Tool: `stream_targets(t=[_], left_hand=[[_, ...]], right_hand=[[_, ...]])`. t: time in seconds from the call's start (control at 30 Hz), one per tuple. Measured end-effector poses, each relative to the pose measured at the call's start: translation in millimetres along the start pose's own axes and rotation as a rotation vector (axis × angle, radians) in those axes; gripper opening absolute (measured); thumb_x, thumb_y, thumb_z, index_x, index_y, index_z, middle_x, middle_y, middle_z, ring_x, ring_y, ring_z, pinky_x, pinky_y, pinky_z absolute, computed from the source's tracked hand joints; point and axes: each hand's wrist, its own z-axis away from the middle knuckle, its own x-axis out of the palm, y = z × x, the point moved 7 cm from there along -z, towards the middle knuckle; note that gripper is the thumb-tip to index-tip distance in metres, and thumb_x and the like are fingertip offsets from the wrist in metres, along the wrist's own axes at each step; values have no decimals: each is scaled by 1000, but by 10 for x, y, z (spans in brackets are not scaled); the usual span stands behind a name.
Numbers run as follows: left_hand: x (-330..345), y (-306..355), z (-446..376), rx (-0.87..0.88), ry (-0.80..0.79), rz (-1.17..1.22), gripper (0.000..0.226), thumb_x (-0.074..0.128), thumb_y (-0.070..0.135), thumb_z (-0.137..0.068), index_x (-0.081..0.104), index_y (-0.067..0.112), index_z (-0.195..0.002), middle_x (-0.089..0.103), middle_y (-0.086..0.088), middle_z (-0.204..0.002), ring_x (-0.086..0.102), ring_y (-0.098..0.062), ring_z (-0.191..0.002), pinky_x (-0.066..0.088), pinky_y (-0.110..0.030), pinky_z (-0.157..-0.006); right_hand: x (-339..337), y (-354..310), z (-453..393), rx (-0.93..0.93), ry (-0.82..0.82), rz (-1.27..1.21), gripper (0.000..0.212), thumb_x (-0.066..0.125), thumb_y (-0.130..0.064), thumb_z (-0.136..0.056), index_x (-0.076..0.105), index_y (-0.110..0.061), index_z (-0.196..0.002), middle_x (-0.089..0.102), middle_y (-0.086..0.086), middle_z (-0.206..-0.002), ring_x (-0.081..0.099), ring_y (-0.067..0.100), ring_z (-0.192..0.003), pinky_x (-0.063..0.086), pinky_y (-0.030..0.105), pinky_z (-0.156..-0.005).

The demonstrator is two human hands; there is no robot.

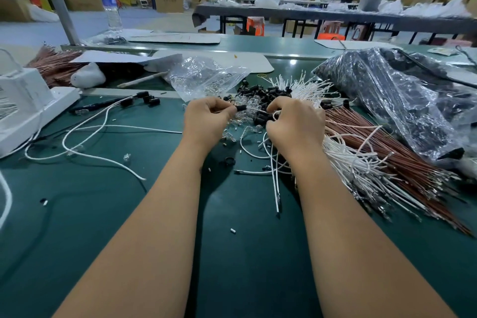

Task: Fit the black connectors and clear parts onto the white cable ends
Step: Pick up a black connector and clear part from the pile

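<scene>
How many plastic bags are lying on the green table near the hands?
2. A clear bag lies just beyond the left hand. A large bag of black parts lies at the right, beyond the right hand. More may be hidden beneath it.

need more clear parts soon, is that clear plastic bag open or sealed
Open: the crumpled clear plastic bag lies on its side, its mouth gaping toward the pile of small clear parts.
</scene>
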Motion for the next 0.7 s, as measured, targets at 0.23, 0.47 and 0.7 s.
stream_targets(t=[0.23,0.47,0.7], left_hand=[[-320,-88,-69,-56,178,199,12,71,13,-85,67,18,-75,61,2,-67,53,-5,-60,44,-6,-57],[-207,-37,-38,-31,69,182,14,69,11,-86,67,21,-77,60,0,-70,52,-8,-65,45,-7,-60],[-149,-59,-31,-49,6,179,13,68,12,-87,69,20,-77,60,3,-68,52,4,-56,43,-3,-58]], right_hand=[[-94,-26,0,-28,96,-152,29,60,-16,-84,67,-23,-111,54,-5,-87,54,21,-98,36,33,-90],[-285,-61,53,-2,398,91,27,67,-12,-77,71,-27,-98,46,4,-107,29,21,-105,18,36,-93],[-145,-137,22,-131,282,-27,21,71,-31,-85,72,-31,-105,62,-8,-104,45,19,-110,16,34,-91]])
